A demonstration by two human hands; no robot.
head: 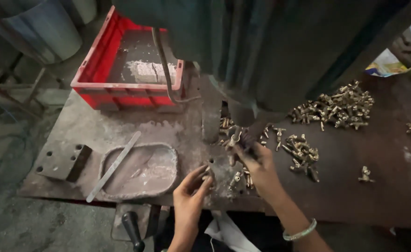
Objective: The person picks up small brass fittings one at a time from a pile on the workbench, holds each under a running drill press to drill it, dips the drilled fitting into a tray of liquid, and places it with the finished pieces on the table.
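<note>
Nearest the camera, at the bottom edge, a black-handled lever [133, 229] and a scrap of pale cloth [227, 233] are seen below the bench edge; just above them the left hand [189, 196] is raised over the front of a worn metal workbench [121, 130], its fingers pinched narrowly around a small brass fitting [208, 174]; the right hand [256, 165], a pale bangle [300, 232] worn on its wrist, is stretched forward under a large dark green machine [270, 51], its fingertips closed on another small brass piece [235, 139] at the machine's base, though the exact grip is partly hidden in shadow; more loose brass fittings are scattered between the two hands and just beside the right hand [301, 154]; a larger heap of brass fittings [338, 109] is seen well apart at the far right of the bench, with a few strays [365, 174] lying alone nearer the front; to the left of the hands a shallow, dented grey metal tray [168, 154] is placed on the bench, with a flat metal strip [114, 165] laid slantwise across its left rim; further left a drilled metal block [63, 161] is set; at the back left a red plastic crate [98, 79] is stood, a pale block [149, 71] held inside it.
</note>
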